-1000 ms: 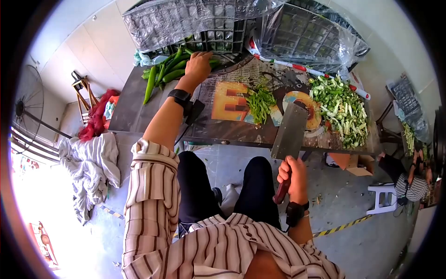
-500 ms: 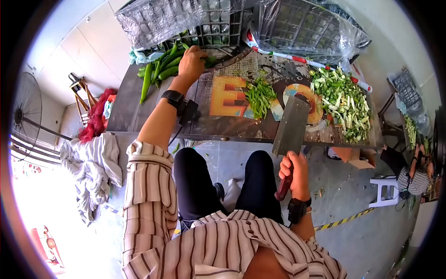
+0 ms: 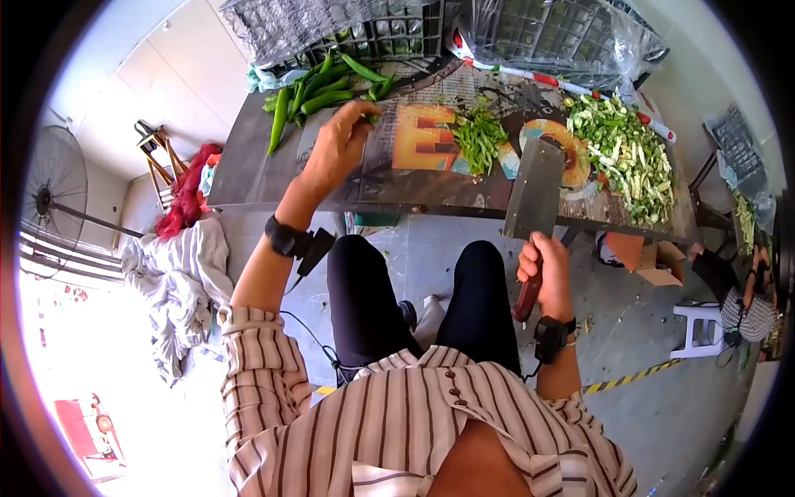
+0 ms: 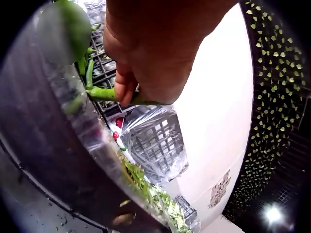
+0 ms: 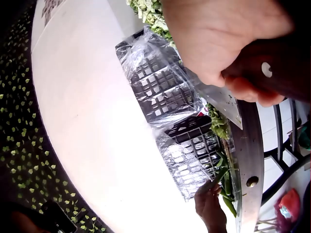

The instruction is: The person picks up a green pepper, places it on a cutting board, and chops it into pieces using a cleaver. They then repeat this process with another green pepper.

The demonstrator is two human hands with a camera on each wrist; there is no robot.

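Observation:
In the left wrist view my left hand pinches a green pepper between thumb and fingers; in the head view that hand is above the table, just in front of the pile of whole peppers. My right hand grips the dark red handle of a cleaver, its broad blade pointing away over the table's front edge. Left of the blade lies a small heap of sliced green pepper; to its right is a larger chopped heap.
Plastic-covered black crates stand along the back of the table, with a red and white roll before them. A fan and grey cloth are at the left. Another person crouches beside a white stool at the right.
My left hand has come away from the pile toward me with a pepper in it. The cleaver stays in my right hand, and the head view has shifted slightly.

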